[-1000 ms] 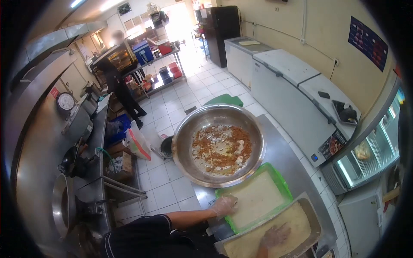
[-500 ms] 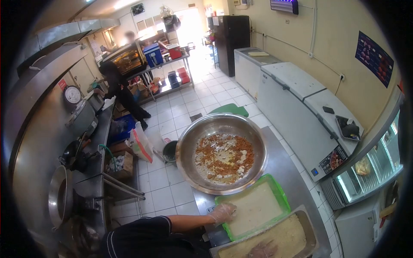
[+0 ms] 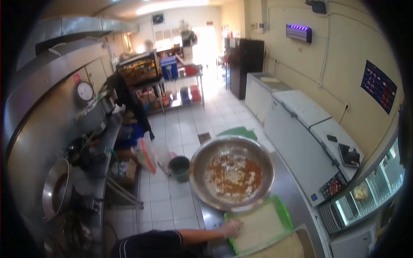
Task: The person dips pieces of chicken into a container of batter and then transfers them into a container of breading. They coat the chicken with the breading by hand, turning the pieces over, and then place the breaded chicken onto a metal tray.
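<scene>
My left hand, in a clear glove, is over the left rim of a bright green tray. Its blurred fingers look bunched above the smooth, pale contents, and I cannot tell whether they grip anything. Behind the tray stands a wide steel bowl holding an orange-brown crumbly mix with white powder and pale lumps. Closest to me, a metal pan of pale, flour-like powder is cut off by the bottom edge. My right hand is out of view.
Bowl, tray and pan share a steel table. Chest freezers line the right wall, with a glass-front display case nearer. At left runs a counter with woks and pots. A person in dark clothing stands farther back.
The camera has tilted up, so everything sits lower in view. A powder-coated shape in the metal pan, likely my right hand, has dropped out of sight. My left hand stays at the green tray.
</scene>
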`<act>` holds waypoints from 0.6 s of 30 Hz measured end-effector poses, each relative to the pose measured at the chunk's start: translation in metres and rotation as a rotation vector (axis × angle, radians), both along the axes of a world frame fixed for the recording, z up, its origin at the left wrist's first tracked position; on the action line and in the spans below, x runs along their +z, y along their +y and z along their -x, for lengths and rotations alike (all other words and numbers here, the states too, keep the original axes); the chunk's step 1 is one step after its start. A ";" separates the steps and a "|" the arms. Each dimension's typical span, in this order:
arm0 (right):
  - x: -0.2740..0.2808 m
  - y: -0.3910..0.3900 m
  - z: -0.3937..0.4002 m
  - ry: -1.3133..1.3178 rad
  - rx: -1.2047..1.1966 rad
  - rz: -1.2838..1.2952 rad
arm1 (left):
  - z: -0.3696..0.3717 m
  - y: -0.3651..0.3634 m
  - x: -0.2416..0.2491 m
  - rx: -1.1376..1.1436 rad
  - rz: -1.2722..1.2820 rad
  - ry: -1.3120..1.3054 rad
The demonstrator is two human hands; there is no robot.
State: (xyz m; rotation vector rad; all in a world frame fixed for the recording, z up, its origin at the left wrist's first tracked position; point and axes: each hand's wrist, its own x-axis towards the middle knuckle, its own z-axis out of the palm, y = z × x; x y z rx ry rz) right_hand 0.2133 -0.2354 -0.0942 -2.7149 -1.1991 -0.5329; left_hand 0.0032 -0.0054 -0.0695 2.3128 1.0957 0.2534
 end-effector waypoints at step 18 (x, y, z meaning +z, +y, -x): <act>-0.026 -0.054 -0.011 0.081 0.030 0.041 | -0.003 -0.003 0.069 0.115 0.028 -0.015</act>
